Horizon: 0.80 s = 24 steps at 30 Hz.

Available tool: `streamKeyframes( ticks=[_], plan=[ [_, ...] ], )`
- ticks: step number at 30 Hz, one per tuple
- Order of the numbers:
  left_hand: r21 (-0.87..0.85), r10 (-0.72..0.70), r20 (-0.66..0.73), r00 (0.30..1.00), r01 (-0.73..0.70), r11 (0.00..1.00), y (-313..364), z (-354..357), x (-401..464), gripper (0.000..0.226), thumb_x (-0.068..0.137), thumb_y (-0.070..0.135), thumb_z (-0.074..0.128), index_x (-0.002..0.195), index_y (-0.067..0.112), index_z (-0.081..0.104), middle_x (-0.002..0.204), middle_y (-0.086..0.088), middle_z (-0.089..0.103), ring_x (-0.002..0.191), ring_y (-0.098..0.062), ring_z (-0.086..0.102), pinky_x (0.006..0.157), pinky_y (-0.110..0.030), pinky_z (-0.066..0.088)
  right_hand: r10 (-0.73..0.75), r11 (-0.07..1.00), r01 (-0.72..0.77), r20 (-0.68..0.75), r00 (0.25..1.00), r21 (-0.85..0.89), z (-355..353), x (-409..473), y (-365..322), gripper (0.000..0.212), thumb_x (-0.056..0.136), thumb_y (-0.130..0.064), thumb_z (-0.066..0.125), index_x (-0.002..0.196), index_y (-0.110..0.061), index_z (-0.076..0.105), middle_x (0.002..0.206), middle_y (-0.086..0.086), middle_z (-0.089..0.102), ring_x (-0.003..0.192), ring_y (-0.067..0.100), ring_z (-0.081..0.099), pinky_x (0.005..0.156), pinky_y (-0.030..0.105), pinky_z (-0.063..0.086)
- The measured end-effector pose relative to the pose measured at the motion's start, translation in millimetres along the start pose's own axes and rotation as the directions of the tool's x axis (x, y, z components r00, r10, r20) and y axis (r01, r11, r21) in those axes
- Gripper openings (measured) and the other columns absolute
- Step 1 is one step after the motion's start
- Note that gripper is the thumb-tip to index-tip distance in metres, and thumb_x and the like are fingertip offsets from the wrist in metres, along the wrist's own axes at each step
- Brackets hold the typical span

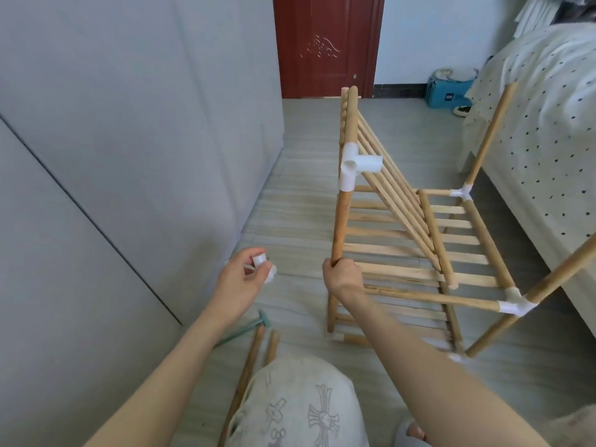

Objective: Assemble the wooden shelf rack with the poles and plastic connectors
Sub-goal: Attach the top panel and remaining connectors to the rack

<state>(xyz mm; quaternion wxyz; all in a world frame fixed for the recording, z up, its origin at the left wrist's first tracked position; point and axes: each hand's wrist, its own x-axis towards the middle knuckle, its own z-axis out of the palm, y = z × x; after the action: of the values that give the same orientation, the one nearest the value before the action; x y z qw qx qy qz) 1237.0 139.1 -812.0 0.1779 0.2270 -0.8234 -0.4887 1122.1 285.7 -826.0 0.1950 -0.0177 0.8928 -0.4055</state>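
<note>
The right hand (342, 275) clenches around the lower end of a pole (345, 175) at the centre of the frame. The pole stands nearly upright and carries a white connector (354, 166) partway up, with one socket facing right and one facing the camera. This grip appears to steady the pole and the slatted panel (396, 185) that leans from it down to the rack (451, 250), keeping the open sockets accessible.

The left hand (245, 279), at lower centre-left, pinches a second connector (262, 265) between thumb and fingers. It is held off the floor, left of the pole's lower end and well apart from it, probably ready for fitting there.

Two spare poles (254, 356) and a green mallet (248, 329) lie on the floor below the left hand, near the knee (300, 404).
</note>
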Motion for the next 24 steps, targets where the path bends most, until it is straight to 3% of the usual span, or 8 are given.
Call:
streamKeyframes(
  ticks=[4,9,11,14,16,20,22,24],
  plan=[
    [0.01,-0.012,0.041,0.999,0.012,1.0,-1.5,11.9,-1.5,0.021,0.09,0.022,0.06,0.109,0.028,0.056,0.09,0.012,0.054,0.082,-0.003,0.055,0.07,-0.013,0.038,-0.061,0.997,0.065,0.094,0.994,-0.036,-13.1,4.1,11.0,0.035,0.096,-0.026,0.041,0.107,0.001,0.059,0.093,0.011,0.056,0.083,0.024,0.052,0.068,0.028,0.041],
    [0.023,-0.01,0.084,0.996,0.008,1.0,7.7,40.4,2.7,0.022,0.089,0.018,0.061,0.11,0.023,0.057,0.087,0.011,0.055,0.084,-0.012,0.055,0.072,-0.015,0.04,-0.18,0.978,0.195,0.186,0.966,-0.067,-40.1,1.6,36.3,0.024,0.093,-0.022,0.045,0.075,-0.007,0.051,0.076,0.008,0.055,0.073,0.021,0.052,0.062,0.027,0.041],
    [0.02,-0.002,0.108,0.994,0.0,1.0,12.7,50.7,3.8,0.022,0.089,0.018,0.061,0.111,0.023,0.057,0.086,0.012,0.056,0.083,-0.01,0.055,0.068,-0.007,0.038,-0.213,0.971,0.233,0.234,0.949,-0.058,-56.2,0.3,49.4,0.022,0.091,-0.02,0.047,0.075,-0.006,0.053,0.071,0.003,0.056,0.072,0.019,0.053,0.054,0.018,0.04],
    [-0.004,0.015,0.142,0.99,-0.015,1.0,20.9,62.9,3.4,0.02,0.089,0.019,0.062,0.107,0.026,0.056,0.087,0.011,0.057,0.08,-0.003,0.055,0.063,-0.002,0.038,-0.225,0.971,0.239,0.297,0.928,-0.012,-85.2,-1.7,67.5,0.015,0.087,-0.018,0.053,0.093,-0.015,0.066,0.084,-0.005,0.06,0.083,0.011,0.055,0.067,0.017,0.04],
    [-0.022,0.028,0.158,0.987,-0.025,0.999,25.7,69.1,3.3,0.02,0.088,0.019,0.063,0.106,0.025,0.057,0.086,0.012,0.058,0.078,0.001,0.055,0.061,-0.002,0.038,-0.188,0.978,0.204,0.258,0.948,-0.036,-101.8,-0.8,79.4,0.015,0.082,-0.014,0.055,0.09,-0.02,0.067,0.079,-0.012,0.059,0.078,0.005,0.053,0.065,0.017,0.036],
    [-0.053,0.062,0.176,0.982,-0.054,0.997,36.3,75.5,5.0,0.019,0.087,0.016,0.064,0.104,0.024,0.059,0.083,0.009,0.059,0.077,-0.003,0.056,0.066,-0.005,0.039,-0.081,0.996,0.085,0.19,0.979,-0.013,-131.4,5.5,100.2,0.01,0.08,-0.006,0.054,0.078,-0.003,0.063,0.066,-0.002,0.054,0.067,0.011,0.05,0.059,0.018,0.038],
    [-0.087,0.085,0.186,0.979,-0.07,0.994,41.8,75.3,6.7,0.02,0.087,0.015,0.064,0.104,0.023,0.059,0.086,0.007,0.06,0.081,-0.007,0.059,0.072,-0.011,0.042,-0.054,0.997,0.046,0.136,0.989,0.064,-146.2,9.6,111.9,0.015,0.082,-0.002,0.052,0.075,-0.006,0.065,0.073,-0.001,0.059,0.069,0.008,0.051,0.058,0.014,0.039],
    [-0.094,0.113,0.186,0.976,-0.096,0.991,48.6,72.1,8.5,0.02,0.087,0.017,0.064,0.102,0.029,0.059,0.087,0.01,0.061,0.08,0.001,0.061,0.07,-0.009,0.043,-0.003,0.979,0.004,-0.005,1.0,0.203,-156.4,16.5,123.9,0.02,0.086,0.001,0.049,0.085,-0.005,0.068,0.09,0.005,0.064,0.083,0.012,0.054,0.069,0.015,0.043]
  ],
)
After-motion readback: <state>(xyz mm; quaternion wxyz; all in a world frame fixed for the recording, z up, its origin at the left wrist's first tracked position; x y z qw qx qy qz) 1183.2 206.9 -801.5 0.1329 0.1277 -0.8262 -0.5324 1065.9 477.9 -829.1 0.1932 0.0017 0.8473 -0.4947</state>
